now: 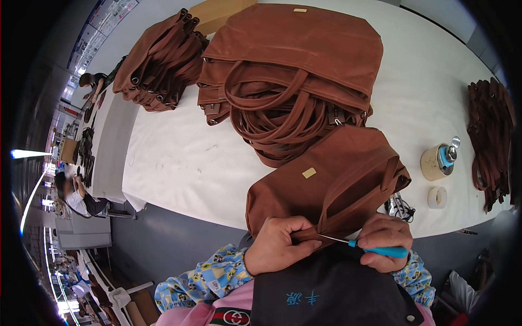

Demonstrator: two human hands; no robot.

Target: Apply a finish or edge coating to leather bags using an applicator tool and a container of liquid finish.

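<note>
A brown bag (283, 191) with a small gold plate and a strap handle lies at the table's near edge, reaching toward my lap. My left hand (280, 244) pinches the bag's edge near the base of the handle, thumb on top. In my right hand (386, 240) is an awl (383, 250) with a blue handle, gripped between thumb and fingers. Its thin metal shaft points left, and the tip meets the bag's edge beside my left fingers. Whether the tip has gone into the material, I cannot tell.
Beyond lies a stack of brown bags (293, 43) with looped handles. Another pile of bags (163, 60) sits far left, and brown straps (489, 136) far right. A round tin (436, 162), a tape roll (436, 198) and metal tools (399, 207) rest on the white table (174, 163). Other people work at left.
</note>
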